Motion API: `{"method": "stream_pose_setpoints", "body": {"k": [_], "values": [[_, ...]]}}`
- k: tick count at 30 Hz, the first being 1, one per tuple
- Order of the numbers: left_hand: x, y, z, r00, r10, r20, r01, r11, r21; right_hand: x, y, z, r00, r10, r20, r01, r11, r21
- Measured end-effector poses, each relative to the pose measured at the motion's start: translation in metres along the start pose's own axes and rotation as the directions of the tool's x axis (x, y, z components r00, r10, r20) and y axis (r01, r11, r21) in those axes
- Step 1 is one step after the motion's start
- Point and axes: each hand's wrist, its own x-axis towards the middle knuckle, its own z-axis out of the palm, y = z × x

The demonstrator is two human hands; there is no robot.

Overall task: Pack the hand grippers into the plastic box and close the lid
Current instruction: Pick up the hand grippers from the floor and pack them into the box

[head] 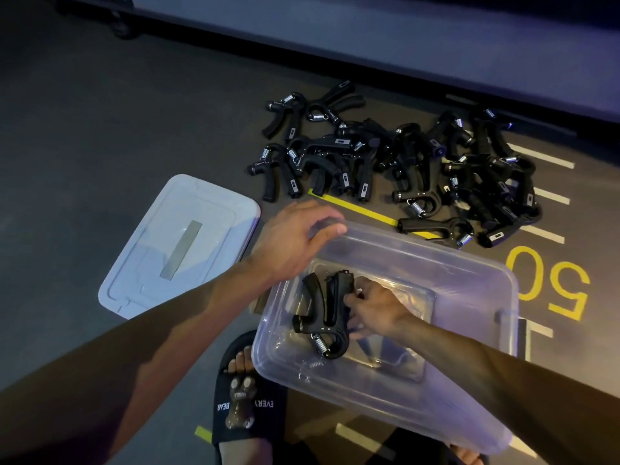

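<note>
On the dark floor before us sits the clear plastic box (436, 330), its lid (177, 243) lying flat and apart to the left. Our left hand (292, 243) rests on the box's far rim, fingers loosely curled over the edge. Our right hand (375, 310) reaches inside, fingers pinching black hand grippers (323, 317) against the bottom. Beyond the box, well apart, lies the pile of remaining grippers (419, 166).
</note>
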Motion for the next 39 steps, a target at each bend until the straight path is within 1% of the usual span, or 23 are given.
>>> {"method": "stream_pose_setpoints", "body": {"k": [2,6,9,12,17,19,24,27,32,39], "values": [[0.0,-0.001,0.0,1.0,-0.001,0.002,0.001,1.0,-0.004,0.001,0.0,0.002,0.999,0.024,-0.03,-0.025,0.998,-0.061],[0.0,0.0,0.0,1.0,-0.006,0.007,0.006,1.0,-0.009,-0.001,-0.002,0.008,0.995,0.101,-0.009,-0.101,0.978,-0.181],[0.0,0.001,0.0,1.0,-0.008,0.008,0.008,1.0,-0.007,-0.001,-0.007,0.014,0.997,0.054,-0.061,-0.07,0.952,-0.298],[0.0,0.001,0.0,1.0,-0.013,0.015,0.013,1.0,-0.008,-0.001,-0.011,0.016,0.997,0.009,-0.077,-0.036,0.93,-0.365],[0.0,0.0,0.0,1.0,-0.015,0.014,0.015,1.0,-0.003,-0.002,-0.012,0.017,0.996,0.044,-0.071,-0.064,0.945,-0.322],[0.0,0.0,0.0,1.0,-0.018,0.018,0.018,1.0,-0.002,-0.001,-0.012,0.017,0.997,0.05,-0.066,-0.069,0.941,-0.33],[0.0,0.001,-0.001,1.0,-0.022,0.021,0.022,1.0,-0.003,0.004,-0.012,0.017,0.999,0.032,-0.044,-0.047,0.912,-0.407],[0.0,0.002,-0.001,0.999,-0.032,0.024,0.032,0.999,-0.009,0.005,-0.008,0.017,0.998,0.008,-0.061,-0.037,0.867,-0.497],[0.0,0.002,-0.001,0.999,-0.04,0.032,0.04,0.999,-0.003,0.007,-0.001,0.018,0.997,-0.041,-0.062,-0.003,0.809,-0.587],[0.0,0.001,0.0,0.999,-0.026,0.018,0.026,1.0,-0.01,0.008,0.0,0.016,0.997,-0.064,-0.052,0.017,0.78,-0.626]]}}
